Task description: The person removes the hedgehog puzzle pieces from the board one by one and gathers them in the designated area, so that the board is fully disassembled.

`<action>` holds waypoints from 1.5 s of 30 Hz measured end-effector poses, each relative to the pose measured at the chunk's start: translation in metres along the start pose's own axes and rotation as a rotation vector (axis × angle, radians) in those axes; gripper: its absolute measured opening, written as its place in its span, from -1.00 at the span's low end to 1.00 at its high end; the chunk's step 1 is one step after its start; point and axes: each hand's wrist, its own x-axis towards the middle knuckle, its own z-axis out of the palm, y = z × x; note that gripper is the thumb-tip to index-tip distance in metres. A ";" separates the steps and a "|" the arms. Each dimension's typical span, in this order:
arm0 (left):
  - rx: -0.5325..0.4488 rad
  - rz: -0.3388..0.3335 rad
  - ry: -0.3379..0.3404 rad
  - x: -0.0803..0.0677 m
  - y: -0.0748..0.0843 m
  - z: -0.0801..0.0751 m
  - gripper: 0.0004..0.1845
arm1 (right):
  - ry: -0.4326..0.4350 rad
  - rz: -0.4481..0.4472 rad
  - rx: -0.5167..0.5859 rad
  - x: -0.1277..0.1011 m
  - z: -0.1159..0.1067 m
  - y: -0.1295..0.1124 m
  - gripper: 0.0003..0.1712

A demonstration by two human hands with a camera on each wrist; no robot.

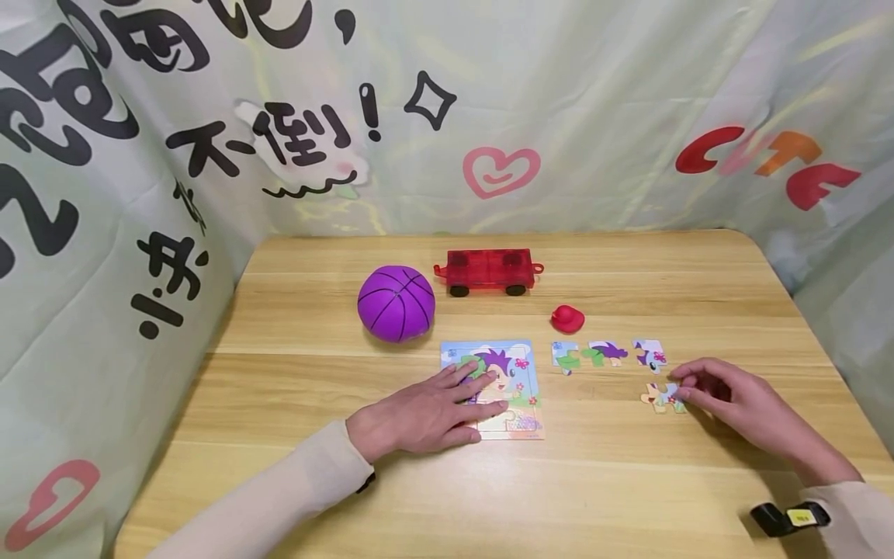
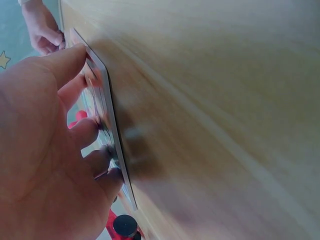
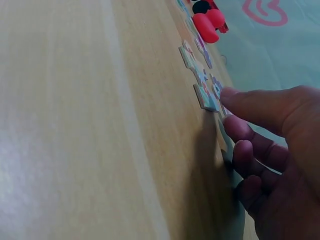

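Note:
My left hand [image 1: 436, 407] lies with spread fingers on a square picture puzzle board [image 1: 520, 411], covering its left part. The thumb sits at the near edge of the board in the left wrist view. My right hand [image 1: 733, 400] is at the right, its thumb and forefinger bent, with the tips at a small puzzle piece [image 3: 206, 97] lying on the table. A gap shows between thumb and forefinger in the right wrist view. Just left of that piece, another puzzle piece [image 1: 653, 397] lies against it. Above them is a row of three loose pieces [image 1: 606, 353].
A purple ball [image 1: 396, 304] marked like a basketball stands behind my left hand. Farther back is a red see-through toy wagon [image 1: 489, 269]. A small red toy cap [image 1: 568, 319] lies behind the loose pieces. Printed cloth [image 1: 594, 93] hangs around the wooden table [image 1: 293, 388].

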 end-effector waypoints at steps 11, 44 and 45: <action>-0.009 0.002 -0.004 0.000 0.001 -0.002 -0.39 | 0.046 -0.045 -0.113 0.004 0.003 -0.003 -0.84; -0.018 0.005 0.003 0.000 0.000 -0.001 -0.39 | 0.077 -0.172 -0.124 0.051 0.042 -0.076 -0.83; -0.021 0.007 0.003 0.000 0.000 -0.001 -0.39 | 0.065 -0.174 -0.126 0.054 0.046 -0.079 -0.84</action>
